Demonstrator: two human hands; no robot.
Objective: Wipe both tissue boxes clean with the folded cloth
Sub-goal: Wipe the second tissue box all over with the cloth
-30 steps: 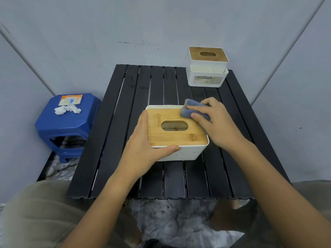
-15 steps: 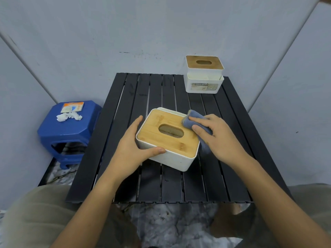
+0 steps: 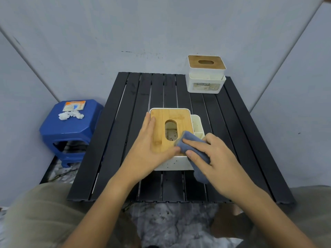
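Black slatted table (image 3: 125, 140) fills centre. Blue plastic stool (image 3: 71, 133) at 9 o'clock off table, w/ card (image 3: 74, 105) + crumpled white tissue (image 3: 71, 115) on top. Near tissue box (image 3: 170, 133), white w/ wood lid, sits table centre, slot running 12–6. Far tissue box (image 3: 206, 74) at 1 o'clock corner, upright, well apart. L hand (image 3: 152, 151) lies flat, fingers straight, on lid's 9 o'clock side. R hand (image 3: 213, 158) curls round blue-grey folded cloth (image 3: 189, 142), pressing it on lid's 4 o'clock corner; cloth tail hangs over the box's 5 o'clock corner.
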